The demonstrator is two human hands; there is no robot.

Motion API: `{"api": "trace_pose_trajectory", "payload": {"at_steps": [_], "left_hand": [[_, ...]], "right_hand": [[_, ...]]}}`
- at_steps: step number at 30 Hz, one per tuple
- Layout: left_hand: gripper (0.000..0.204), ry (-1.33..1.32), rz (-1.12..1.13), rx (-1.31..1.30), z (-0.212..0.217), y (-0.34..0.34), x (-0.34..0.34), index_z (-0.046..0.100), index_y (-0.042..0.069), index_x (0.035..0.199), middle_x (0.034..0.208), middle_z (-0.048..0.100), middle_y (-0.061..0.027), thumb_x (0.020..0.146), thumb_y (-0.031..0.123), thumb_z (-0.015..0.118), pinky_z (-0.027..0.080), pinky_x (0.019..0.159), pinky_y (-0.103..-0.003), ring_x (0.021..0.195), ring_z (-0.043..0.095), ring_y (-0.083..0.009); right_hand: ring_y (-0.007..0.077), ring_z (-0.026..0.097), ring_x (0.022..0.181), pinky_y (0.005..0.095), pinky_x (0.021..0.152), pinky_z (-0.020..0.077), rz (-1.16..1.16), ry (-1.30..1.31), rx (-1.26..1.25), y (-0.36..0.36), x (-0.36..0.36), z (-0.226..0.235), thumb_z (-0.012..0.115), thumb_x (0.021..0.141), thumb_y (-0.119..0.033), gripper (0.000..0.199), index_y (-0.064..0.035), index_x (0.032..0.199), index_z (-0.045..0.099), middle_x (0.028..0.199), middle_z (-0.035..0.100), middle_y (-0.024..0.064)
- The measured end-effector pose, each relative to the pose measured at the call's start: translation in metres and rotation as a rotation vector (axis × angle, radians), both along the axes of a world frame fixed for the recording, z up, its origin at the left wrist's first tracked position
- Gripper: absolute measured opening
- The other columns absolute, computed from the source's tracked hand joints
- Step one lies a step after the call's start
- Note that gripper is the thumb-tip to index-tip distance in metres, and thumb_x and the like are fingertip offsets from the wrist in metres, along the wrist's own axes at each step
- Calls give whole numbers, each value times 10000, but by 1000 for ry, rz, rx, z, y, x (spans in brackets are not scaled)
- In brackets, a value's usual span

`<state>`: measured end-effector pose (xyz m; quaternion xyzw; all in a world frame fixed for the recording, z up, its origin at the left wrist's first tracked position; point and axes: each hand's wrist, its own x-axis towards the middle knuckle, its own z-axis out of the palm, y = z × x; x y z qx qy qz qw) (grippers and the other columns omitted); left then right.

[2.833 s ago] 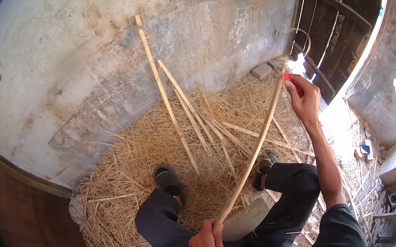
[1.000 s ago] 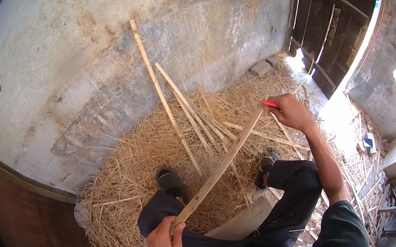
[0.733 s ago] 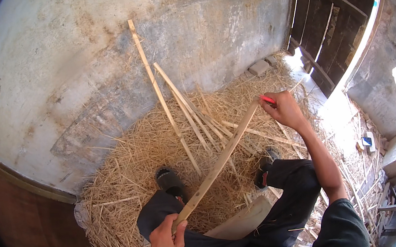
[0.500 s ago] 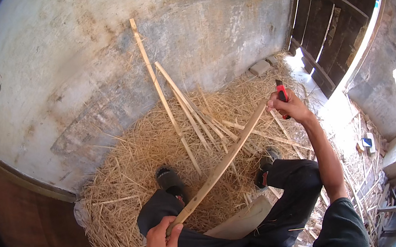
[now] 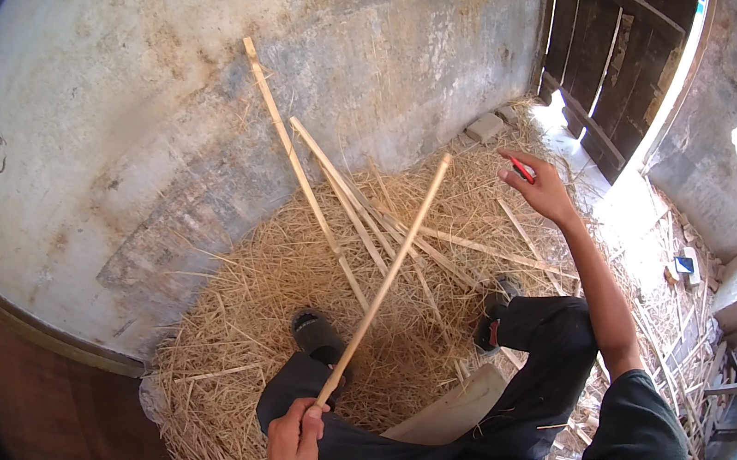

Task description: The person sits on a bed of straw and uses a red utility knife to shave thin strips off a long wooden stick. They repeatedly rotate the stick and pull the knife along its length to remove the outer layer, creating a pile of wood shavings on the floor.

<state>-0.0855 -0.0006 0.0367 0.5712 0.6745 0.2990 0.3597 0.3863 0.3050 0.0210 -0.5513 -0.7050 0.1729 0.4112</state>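
Note:
My left hand (image 5: pixel 292 451) grips a long, pale bamboo strip (image 5: pixel 387 285) near its lower part, above my left thigh. The strip slants up and away to the right, its far end free in the air. Its lower end shows past my hand near the bottom edge. My right hand (image 5: pixel 546 193) is beyond and to the right of that free end, not touching it. In its palm sits a red and black utility knife (image 5: pixel 523 170), with the thumb and forefinger apart. Part of the knife is hidden by the hand.
Several bamboo strips (image 5: pixel 293 161) lean on the stained wall (image 5: pixel 156 100) or lie on the straw-like shavings (image 5: pixel 230 309). My feet in dark sandals (image 5: pixel 317 334) rest there. A dark slatted door (image 5: pixel 617 30) stands at the far right, near a brick (image 5: pixel 485 127).
My right hand has let go of the strip's far end, and its thumb and forefinger have parted. That end has swung left and upward. My left hand still holds the strip.

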Motion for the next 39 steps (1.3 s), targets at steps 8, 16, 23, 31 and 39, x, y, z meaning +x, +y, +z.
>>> {"api": "trace_pose_trajectory", "payload": {"at_steps": [8, 16, 23, 31, 39], "left_hand": [[491, -343, 109, -58, 6, 21, 26, 685, -42, 1134, 735, 739, -122, 1199, 315, 354, 459, 453, -251, 450, 565, -99], [501, -547, -165, -99, 26, 55, 87, 628, -53, 1212, 866, 784, -209, 1188, 381, 379, 560, 502, -261, 528, 681, -160], [483, -545, -274, 46, 20, 60, 104, 622, -48, 1322, 1194, 763, -217, 1170, 380, 461, 619, 873, -357, 969, 782, -235], [818, 310, -205, 190, 53, 2, 4, 638, 26, 1353, 1311, 716, -187, 726, 427, 976, 537, 1028, -452, 1237, 689, -356], [807, 247, -145, 49, 56, -28, -63, 731, 51, 1225, 926, 785, -121, 598, 446, 1052, 587, 769, -380, 832, 764, -247]], "right_hand": [[59, 569, 646, 231, 604, 495, 131, 361, -315, -36, -41, 42, 668, 1059, -414, 584, -76, 1528, 583, 1315, 758, 124], [16, 341, 562, 202, 498, 310, 609, 983, -403, -109, -131, 61, 571, 1125, -341, 630, -39, 1643, 379, 1391, 692, 174], [42, 343, 527, 226, 476, 278, 489, 1248, -363, -112, -132, 71, 556, 1140, -275, 223, -69, 1222, 573, 890, 644, 39], [13, 311, 513, 199, 440, 270, 356, 1381, -162, -75, -76, 73, 533, 1156, -275, 261, -64, 1305, 573, 897, 609, 20], [-1, 312, 505, 185, 429, 306, 358, 1451, 16, -49, -26, 79, 536, 1160, -278, 288, -39, 1310, 589, 915, 610, -13]]}}
